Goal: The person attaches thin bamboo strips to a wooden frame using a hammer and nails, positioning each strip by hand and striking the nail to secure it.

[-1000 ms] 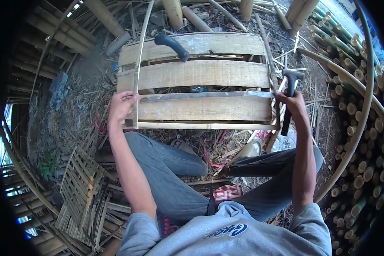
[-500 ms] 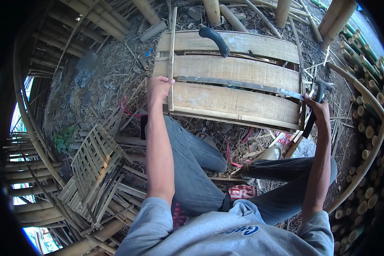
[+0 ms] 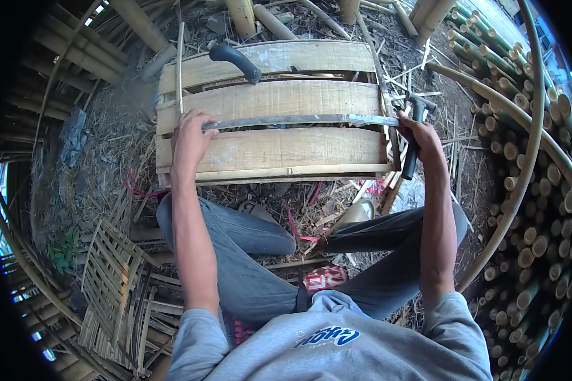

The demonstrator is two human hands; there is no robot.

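Observation:
A slatted wooden bench top (image 3: 279, 149) stands before my knees. A long, narrow grey metal strip (image 3: 286, 120) lies across it. My left hand (image 3: 194, 136) rests at the strip's left end, thumb and fingers apart, over a thin bamboo stick (image 3: 180, 70) that runs away from me. The stick's near part is hidden under that hand. My right hand (image 3: 421, 136) is closed at the strip's right end and also grips a black-handled hammer (image 3: 415, 149), its head pointing away. A dark curved handle (image 3: 238, 62) lies on the far slats.
Cut bamboo poles (image 3: 527, 241) are stacked at the right, behind a bent bamboo pole (image 3: 527, 184). A woven bamboo panel (image 3: 111, 273) lies at the left. Bamboo posts (image 3: 240, 18) stand beyond the bench. Shavings and pink string (image 3: 292, 222) litter the ground.
The view has shifted, so the bench appears farther left. My left hand has gone from pinching the bamboo stick to lying over it with fingers spread. My right hand keeps the hammer.

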